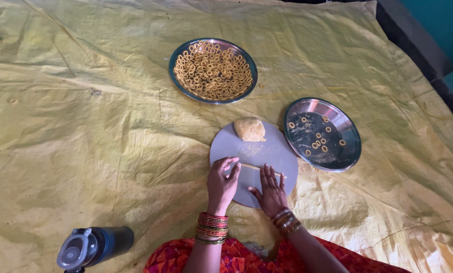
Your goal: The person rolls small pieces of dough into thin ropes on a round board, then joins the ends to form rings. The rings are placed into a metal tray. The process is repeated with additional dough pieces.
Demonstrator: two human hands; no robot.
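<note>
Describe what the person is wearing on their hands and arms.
Both forearms are bare, with no sleeves showing. The left hand has a thick stack of red and gold bangles at the wrist. The right hand wears a smaller stack of darker, bronze-toned bangles. No rings can be made out.

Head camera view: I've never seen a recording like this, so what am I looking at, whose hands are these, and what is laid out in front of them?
There is no machine here. The single picture comes from a camera worn on a person's head, looking down at their own two bare hands.

The person sits at a yellow sheet spread flat. In front of them lies a round grey board. On it, the left hand and right hand rest on a thin strip of dough, fingers spread, not closed around it. A lump of dough sits at the board's far edge.

Beyond is a steel plate heaped with small dough rings. To the right, a second steel plate holds only a few rings. A dark bottle lies at lower left.
</note>
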